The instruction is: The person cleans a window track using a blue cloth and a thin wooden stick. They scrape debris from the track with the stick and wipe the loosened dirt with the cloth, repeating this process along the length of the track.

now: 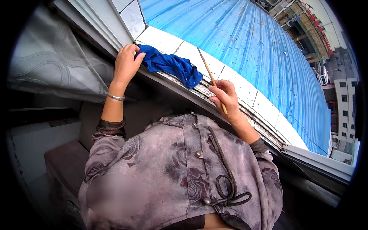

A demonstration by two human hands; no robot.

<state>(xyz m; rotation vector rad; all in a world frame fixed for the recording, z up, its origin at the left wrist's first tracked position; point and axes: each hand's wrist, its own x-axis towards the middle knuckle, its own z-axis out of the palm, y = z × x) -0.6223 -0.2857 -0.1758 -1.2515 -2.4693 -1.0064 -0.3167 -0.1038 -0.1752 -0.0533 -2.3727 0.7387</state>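
Note:
At the left end of a window track (203, 90), my left hand (127, 63) is closed on the edge of a crumpled blue cloth (166, 65). The cloth lies bunched along the track and the white tiled ledge. A thin wooden stick, like a chopstick (207, 66), is pinched in my right hand (226, 97) just right of the cloth. Its upper end points up and left over the ledge, and its lower end sticks out below my fingers. Dark specks of dirt line the track between the cloth and my right hand.
White tiles (245, 90) form the outer sill, with a blue corrugated roof (237, 38) beyond. A white window frame (101, 23) rises at the left, beside a grey curtain (53, 61). Below it stands a brown padded piece of furniture (63, 163). Buildings (345, 103) show outside.

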